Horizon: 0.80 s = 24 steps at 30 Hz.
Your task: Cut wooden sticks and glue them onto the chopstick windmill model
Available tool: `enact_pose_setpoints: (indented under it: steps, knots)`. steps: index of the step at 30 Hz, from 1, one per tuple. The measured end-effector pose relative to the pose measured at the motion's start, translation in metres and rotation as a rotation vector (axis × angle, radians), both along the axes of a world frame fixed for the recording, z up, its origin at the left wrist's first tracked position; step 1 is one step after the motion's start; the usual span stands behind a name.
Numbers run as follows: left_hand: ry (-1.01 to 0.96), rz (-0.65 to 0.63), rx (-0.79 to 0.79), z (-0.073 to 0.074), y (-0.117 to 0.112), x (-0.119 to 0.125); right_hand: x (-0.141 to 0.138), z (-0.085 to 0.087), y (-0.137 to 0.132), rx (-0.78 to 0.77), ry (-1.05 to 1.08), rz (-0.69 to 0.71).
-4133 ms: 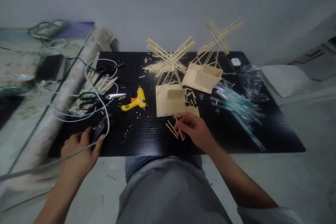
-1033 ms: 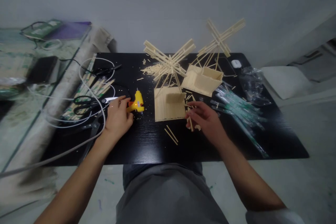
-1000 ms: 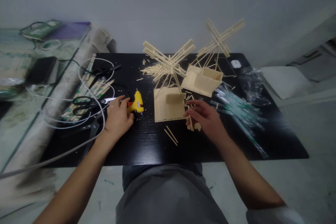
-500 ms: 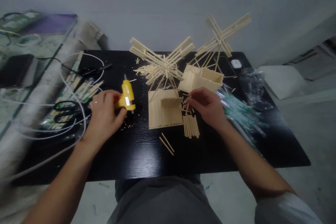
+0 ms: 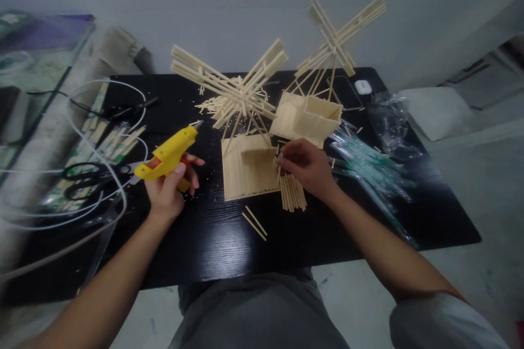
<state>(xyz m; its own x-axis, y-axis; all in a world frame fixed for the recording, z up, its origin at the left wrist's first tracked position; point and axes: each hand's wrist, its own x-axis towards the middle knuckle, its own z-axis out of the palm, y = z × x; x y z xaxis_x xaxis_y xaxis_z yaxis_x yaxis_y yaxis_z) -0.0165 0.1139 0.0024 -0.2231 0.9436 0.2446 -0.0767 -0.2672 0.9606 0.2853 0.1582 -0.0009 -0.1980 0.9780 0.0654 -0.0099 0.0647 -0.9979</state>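
A yellow hot glue gun (image 5: pixel 170 152) is gripped in my left hand (image 5: pixel 170 188), its nozzle pointing up and to the right. My right hand (image 5: pixel 307 166) is closed in a pinch on a short thin wooden stick (image 5: pixel 279 170), just right of a flat wooden-stick panel (image 5: pixel 248 174). Behind that panel stands a windmill-like frame of sticks (image 5: pixel 243 92) with crossed blades. Below my right fingers lies a row of short sticks (image 5: pixel 293 193). Two loose sticks (image 5: pixel 254 222) rest nearer the table's front.
Behind stands a second stick windmill (image 5: pixel 333 46) with a wooden box base (image 5: pixel 305 114). Black scissors (image 5: pixel 88 177) and a looping white cable (image 5: pixel 123 191) lie left. Green-and-clear plastic wrappers (image 5: pixel 366 163) lie right, near a white earbud case (image 5: pixel 362 87).
My left hand has raised and turned the glue gun, which now points up and right. The right hand has shifted slightly left, beside the panel. The camera view has moved a little.
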Motion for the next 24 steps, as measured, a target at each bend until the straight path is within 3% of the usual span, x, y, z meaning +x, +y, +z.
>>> enact_pose_setpoints:
  steps: [6, 15, 18, 24]
  knots:
    - [-0.025, -0.061, -0.081, -0.005, 0.0, 0.0, -0.006, -0.008, -0.007, 0.001, -0.064, 0.023]
    - [-0.131, -0.136, -0.104, -0.003, 0.011, -0.011, -0.004, -0.007, -0.007, 0.079, -0.191, 0.055]
    - [-0.167, -0.23, -0.13, 0.005, 0.013, -0.018, -0.004, -0.008, -0.008, 0.111, -0.231, 0.069]
    - [-0.194, -0.55, -0.287, 0.013, 0.009, -0.023, -0.004, -0.01, -0.008, 0.154, -0.317, 0.088]
